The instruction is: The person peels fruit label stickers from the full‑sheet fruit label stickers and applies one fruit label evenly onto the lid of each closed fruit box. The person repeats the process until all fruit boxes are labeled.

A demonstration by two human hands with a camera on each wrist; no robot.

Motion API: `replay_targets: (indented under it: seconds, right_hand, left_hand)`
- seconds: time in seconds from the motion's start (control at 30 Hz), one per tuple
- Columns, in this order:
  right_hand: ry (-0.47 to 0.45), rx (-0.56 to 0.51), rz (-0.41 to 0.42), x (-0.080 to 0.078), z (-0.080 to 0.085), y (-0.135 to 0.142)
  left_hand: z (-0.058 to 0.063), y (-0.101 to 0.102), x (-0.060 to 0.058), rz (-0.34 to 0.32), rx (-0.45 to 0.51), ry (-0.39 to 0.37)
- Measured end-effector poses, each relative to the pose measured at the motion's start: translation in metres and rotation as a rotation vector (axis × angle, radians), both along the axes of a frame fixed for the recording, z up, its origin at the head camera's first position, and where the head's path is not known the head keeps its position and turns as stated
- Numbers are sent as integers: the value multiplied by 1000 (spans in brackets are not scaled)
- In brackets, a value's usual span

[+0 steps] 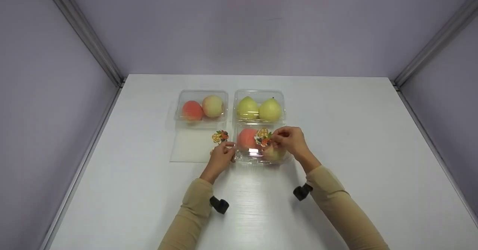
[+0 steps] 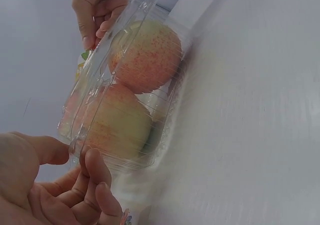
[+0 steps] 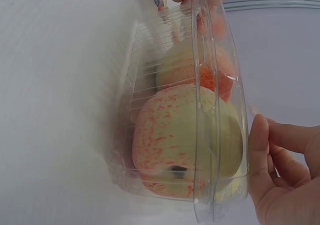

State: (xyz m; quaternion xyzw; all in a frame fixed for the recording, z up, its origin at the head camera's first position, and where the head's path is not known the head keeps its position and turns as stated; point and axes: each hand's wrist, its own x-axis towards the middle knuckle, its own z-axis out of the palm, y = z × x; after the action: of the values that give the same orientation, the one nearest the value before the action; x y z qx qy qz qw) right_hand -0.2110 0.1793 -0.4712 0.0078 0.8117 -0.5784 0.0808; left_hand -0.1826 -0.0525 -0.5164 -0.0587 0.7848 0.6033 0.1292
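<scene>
The right hand (image 1: 292, 141) pinches a fruit-print sticker (image 1: 262, 136) that a slip could wrinkle, while the left hand (image 1: 222, 154) grips the near-right plastic clamshell (image 1: 247, 160).

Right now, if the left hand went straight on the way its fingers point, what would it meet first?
The near clear box of fruit: its edge sits at the left hand, seemingly between the fingers, though clear plastic makes exact contact hard to judge.
</scene>
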Motion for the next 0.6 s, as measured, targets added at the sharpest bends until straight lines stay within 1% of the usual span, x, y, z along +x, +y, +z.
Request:
replay_targets:
  seconds: [0.13,0.37,0.6]
  right_hand:
    - [-11,12,-10,-1,0,-2]
    - [-4,43,-11,-1,2,-3]
    - [-8,70,-33,-1,1,-4]
  left_hand:
    - [0,-1,0,1,-6,-7]
    - [0,-1,1,7,2,8]
    - [0,-1,1,1,-6,25]
